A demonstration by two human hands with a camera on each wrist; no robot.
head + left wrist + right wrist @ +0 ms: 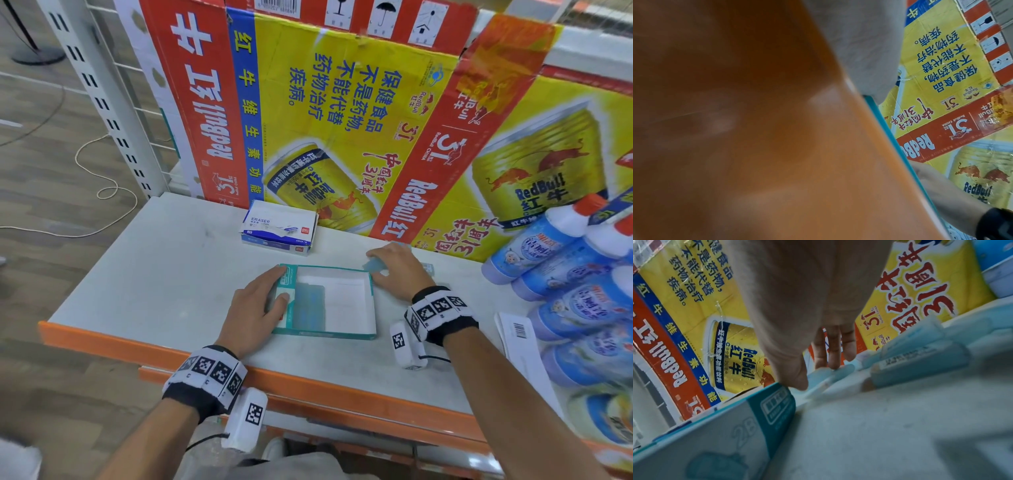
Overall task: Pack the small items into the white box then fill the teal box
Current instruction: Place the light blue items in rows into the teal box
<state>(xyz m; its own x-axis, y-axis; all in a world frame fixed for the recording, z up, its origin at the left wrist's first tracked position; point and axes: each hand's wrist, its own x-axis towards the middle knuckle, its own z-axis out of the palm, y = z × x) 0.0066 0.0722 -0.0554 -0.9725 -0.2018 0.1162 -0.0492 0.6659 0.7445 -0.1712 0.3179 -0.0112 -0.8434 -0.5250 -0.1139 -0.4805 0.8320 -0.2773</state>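
Observation:
The open teal box (370, 301) lies in the middle of the shelf, with pale blue erasers (310, 305) laid in its left part. My left hand (279, 287) rests flat on the box's left wall, fingers fairly straight. At the box's far right corner my right hand (390, 270) pinches one pale blue eraser (373, 264) between thumb and fingers. The right wrist view shows that eraser (830, 374) under the fingertips (833, 363), beside the teal box (772, 405). The white eraser box (279, 228) stands closed behind. The left wrist view is mostly orange blur beside the teal box edge (900, 146).
More loose pale blue erasers (920, 363) lie on the shelf right of my right hand. Blue bottles (565, 274) are stacked at the right, with a barcoded paper (517, 335) beside them. Red Bull cartons (342, 120) wall the back. The orange shelf edge (308, 380) runs along the front.

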